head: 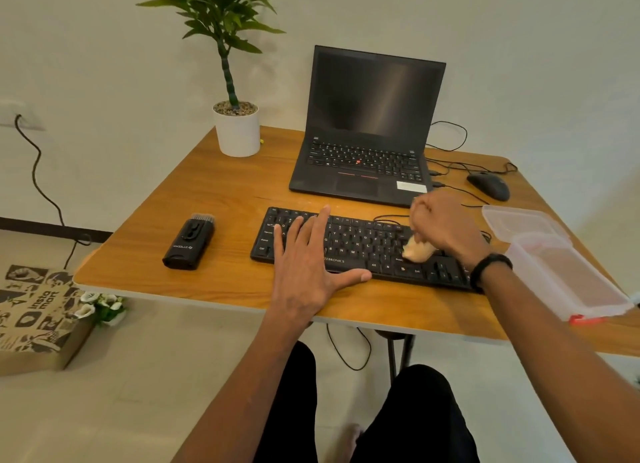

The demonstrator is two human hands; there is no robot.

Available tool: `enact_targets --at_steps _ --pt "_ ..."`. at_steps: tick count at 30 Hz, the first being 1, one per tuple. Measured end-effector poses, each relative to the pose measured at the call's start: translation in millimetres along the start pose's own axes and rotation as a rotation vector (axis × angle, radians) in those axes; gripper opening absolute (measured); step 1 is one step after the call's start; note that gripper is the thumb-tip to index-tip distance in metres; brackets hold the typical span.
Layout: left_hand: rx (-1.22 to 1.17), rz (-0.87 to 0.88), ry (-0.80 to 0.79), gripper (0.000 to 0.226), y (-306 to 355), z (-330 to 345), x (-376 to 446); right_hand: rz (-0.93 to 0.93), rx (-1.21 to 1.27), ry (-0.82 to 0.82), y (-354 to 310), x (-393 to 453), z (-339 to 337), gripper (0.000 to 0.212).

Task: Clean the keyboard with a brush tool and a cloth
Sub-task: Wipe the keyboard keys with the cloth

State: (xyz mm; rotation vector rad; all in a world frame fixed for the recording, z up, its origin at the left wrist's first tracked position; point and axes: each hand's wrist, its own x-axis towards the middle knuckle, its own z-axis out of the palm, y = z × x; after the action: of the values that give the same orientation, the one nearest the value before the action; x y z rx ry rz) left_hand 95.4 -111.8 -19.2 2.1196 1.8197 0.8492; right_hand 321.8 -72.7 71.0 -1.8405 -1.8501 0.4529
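Cloth (417, 249), soft and light, sits bunched in the gripping right hand (441, 227) and presses the keyboard (349, 244) beneath it, while the left hand (308, 258), flat and open, steadies that light, rigid board; the brush (189, 242) lies left.

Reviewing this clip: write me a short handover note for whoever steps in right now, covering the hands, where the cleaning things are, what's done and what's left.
Left hand: open, fingers spread flat on the left half of the black wired keyboard, steadying it.
Right hand: grips a small bunched beige cloth, pressed onto the keys at the right-centre of the keyboard.
Black brush tool: lies untouched on the wooden table, left of the keyboard, bristles pointing away.
Done: cloth wiping is under way; how much is covered cannot be told.
Left: finish wiping the remaining keys; whether brushing has happened cannot be told from this view.
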Motion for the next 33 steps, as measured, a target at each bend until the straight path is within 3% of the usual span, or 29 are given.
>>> enact_targets --at_steps 2,4,13,22,27,33 --pt "-0.004 0.013 0.003 0.135 -0.9 0.9 0.7 0.039 0.156 0.242 -1.0 11.0 7.0 0.033" --pt "0.022 0.025 -0.009 0.135 -0.3 0.5 0.2 0.092 0.269 0.302 1.3 18.2 19.6 0.032" --pt "0.209 0.012 -0.07 0.129 1.4 1.5 -1.4 -0.033 0.099 0.181 12.7 -21.0 49.1 0.033" --pt "0.152 -0.035 -0.088 0.13 0.0 -2.2 -10.0 0.062 0.577 0.077 2.7 -41.1 47.3 0.038" --pt "0.079 -0.046 -0.069 0.133 -1.8 -3.4 -11.7 0.049 0.624 0.02 -9.1 -56.0 46.1 0.04" --pt "0.163 -0.034 -0.081 0.131 -2.0 -3.5 -11.7 0.065 0.606 -0.283 -3.4 -100.7 18.2 0.037"
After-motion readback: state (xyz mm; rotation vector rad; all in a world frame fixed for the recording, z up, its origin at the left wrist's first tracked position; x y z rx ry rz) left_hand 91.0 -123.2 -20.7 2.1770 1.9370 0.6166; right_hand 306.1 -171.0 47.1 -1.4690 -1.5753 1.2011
